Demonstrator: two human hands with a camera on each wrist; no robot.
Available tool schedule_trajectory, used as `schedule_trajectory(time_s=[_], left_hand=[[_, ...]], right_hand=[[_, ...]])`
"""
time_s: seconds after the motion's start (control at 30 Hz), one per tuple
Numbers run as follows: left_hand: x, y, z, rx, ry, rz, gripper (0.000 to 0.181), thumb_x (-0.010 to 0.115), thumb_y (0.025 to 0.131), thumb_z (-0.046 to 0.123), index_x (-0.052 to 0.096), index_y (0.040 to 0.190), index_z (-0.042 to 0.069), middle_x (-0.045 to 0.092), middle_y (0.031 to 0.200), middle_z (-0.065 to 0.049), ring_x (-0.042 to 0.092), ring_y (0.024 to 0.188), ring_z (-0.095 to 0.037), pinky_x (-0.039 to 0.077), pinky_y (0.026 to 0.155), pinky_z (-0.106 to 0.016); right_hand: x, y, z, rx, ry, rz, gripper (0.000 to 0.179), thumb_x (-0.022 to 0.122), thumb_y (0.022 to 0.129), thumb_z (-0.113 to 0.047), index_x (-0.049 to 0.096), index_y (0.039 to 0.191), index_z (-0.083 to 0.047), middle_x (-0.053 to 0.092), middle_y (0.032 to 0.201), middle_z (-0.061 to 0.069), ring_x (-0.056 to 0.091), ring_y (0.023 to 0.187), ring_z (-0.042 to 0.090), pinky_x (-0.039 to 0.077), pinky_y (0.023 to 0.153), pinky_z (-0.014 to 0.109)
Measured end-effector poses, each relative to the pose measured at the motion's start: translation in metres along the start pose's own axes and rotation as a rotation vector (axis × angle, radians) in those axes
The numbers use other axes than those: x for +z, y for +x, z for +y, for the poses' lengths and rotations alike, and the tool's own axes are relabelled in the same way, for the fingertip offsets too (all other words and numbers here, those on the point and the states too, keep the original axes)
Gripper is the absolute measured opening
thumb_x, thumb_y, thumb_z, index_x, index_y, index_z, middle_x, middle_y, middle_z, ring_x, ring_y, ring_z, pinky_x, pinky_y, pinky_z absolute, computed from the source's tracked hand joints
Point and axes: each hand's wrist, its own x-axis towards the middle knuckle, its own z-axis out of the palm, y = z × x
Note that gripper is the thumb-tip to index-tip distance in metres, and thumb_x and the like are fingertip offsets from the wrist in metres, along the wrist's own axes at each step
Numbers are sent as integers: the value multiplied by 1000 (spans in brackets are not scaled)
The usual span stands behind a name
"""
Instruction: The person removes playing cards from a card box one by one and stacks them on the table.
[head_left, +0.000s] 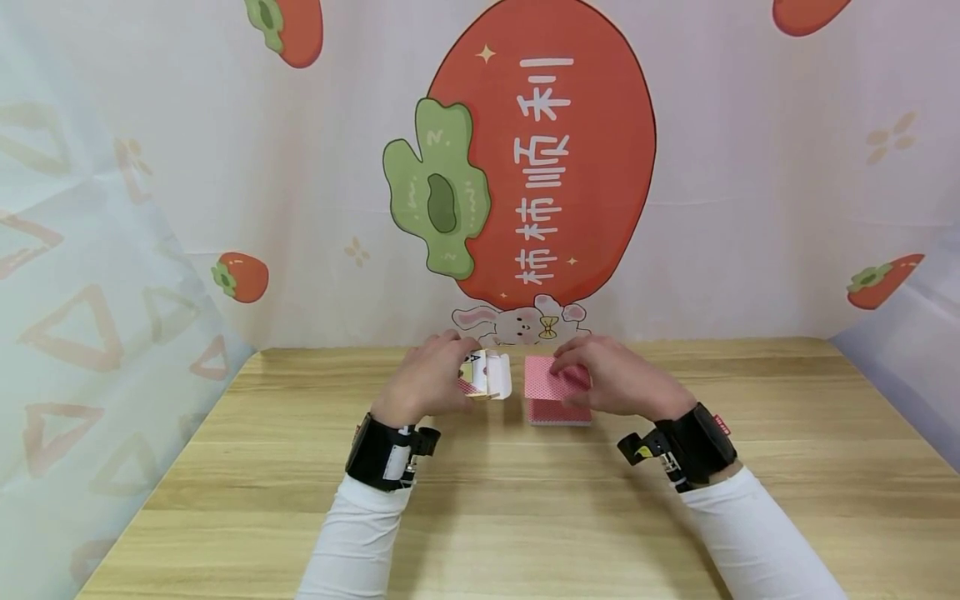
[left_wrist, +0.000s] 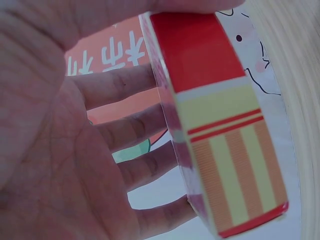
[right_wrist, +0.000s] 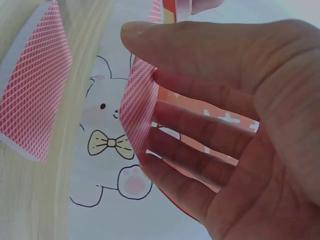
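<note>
My left hand [head_left: 427, 382] grips a playing card box [left_wrist: 220, 125] by its sides, thumb across one edge and fingers along the other. The box's flap [head_left: 499, 375] stands open toward the right, and one side shows red, cream and tan stripes. My right hand [head_left: 628, 382] pinches red-patterned playing cards [right_wrist: 139, 95] between thumb and fingers; how many is hard to tell. Just below them, a stack of playing cards [head_left: 558, 413] with the same red backs lies on the table. A gap separates the box from the held cards.
Both hands work near the far edge of a wooden table [head_left: 510, 517]. Directly behind it hangs a pale cloth [head_left: 712, 275] printed with a large orange persimmon and a rabbit. Another patterned cloth [head_left: 97, 250] borders the left side.
</note>
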Motion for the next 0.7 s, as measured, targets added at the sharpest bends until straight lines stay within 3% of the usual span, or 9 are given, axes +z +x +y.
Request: schedule_trajectory(time_s=[0.17,0.47,0.7], left_hand=[[-1,0,0,-2,1,4,66,79,54,28,57,116,20,50,95,4,46,86,-15,39,71,-35],[-2,-1,1,-10,9,-7,66,76,55,26,56,118,20,49,96,5,46,87,-15,38,72,-36],[-2,-1,1,-11,13,-8,66,75,55,25,56,119,21,49,97,5,45,87,-15,38,72,-36]], right_hand=[[3,-1,1,53,16,-46,37,77,69,-26,68,104,-18,57,112,-3,50,106,17,43,82,29],[11,0,7,33,22,-63,35,76,69,-19,67,103,-17,59,108,-3,52,100,15,43,81,29],[17,1,10,73,59,-108,39,78,67,-20,66,104,-18,59,104,-6,50,95,14,41,79,28]])
